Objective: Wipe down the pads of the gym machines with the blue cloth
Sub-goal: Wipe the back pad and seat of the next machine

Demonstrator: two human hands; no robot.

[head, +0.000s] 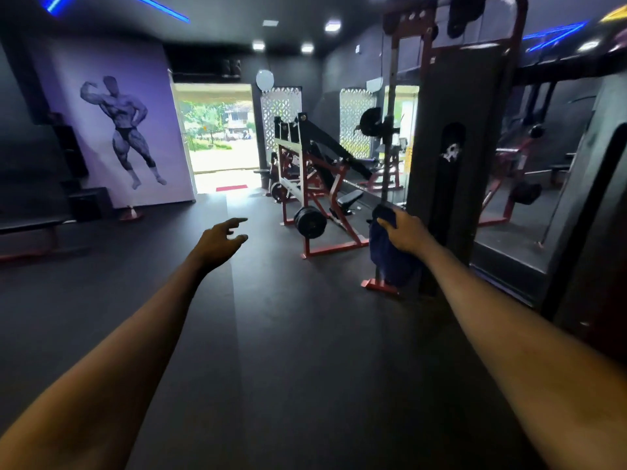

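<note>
My right hand [405, 234] grips the blue cloth [386, 256], which hangs down from my fist in front of the tall black and red machine [454, 157] at the right. My left hand [222, 240] is held out over the dark floor with its fingers loosely spread and nothing in it. Ahead stands a red-framed plate-loaded machine [315, 184] with a black seat pad [351, 198]. No pad is touched by the cloth.
A black bench [27, 227] runs along the left wall. An open doorway [220, 137] with daylight lies straight ahead, beside a purple wall with a bodybuilder picture. Mirrors and more machines [519, 184] fill the right side. Dark floor [271, 334] stretches in front of me.
</note>
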